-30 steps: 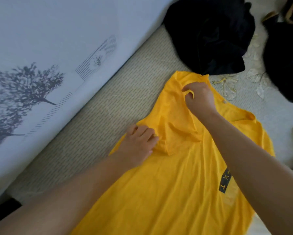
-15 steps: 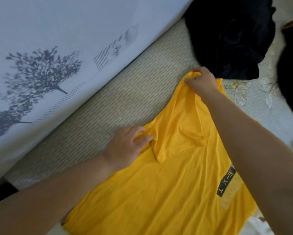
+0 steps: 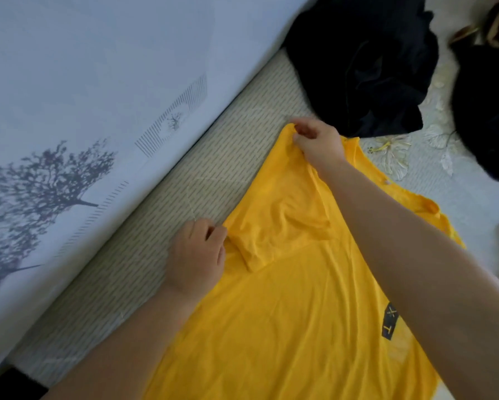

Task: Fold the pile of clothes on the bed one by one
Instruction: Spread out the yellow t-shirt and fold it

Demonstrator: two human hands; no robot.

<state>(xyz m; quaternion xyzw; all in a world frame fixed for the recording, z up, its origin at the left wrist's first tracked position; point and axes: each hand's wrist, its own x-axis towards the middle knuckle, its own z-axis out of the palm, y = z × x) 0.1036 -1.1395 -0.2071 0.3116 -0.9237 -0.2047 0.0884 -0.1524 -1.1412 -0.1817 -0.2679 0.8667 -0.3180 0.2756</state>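
Tree-printed wall (image 3: pixel 69 125) beside the patterned mattress (image 3: pixel 161 226).

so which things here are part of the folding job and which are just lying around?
In the job:
- yellow T-shirt, sleeve folded in
- left hand gripping its edge
- right hand pinching its shoulder
- black clothes, unfolded, beyond it
- second dark heap, far right

Lying about:
- woven mat
- tree-print sheet
- floral bedcover

A pale blue wall (image 3: pixel 92 67) runs along the left, printed with a dark tree (image 3: pixel 40 186) (a fine striped band beside it). Below lies a woven beige mat (image 3: pixel 144 241), then flowered bedding (image 3: pixel 401 157) in soft daylight.
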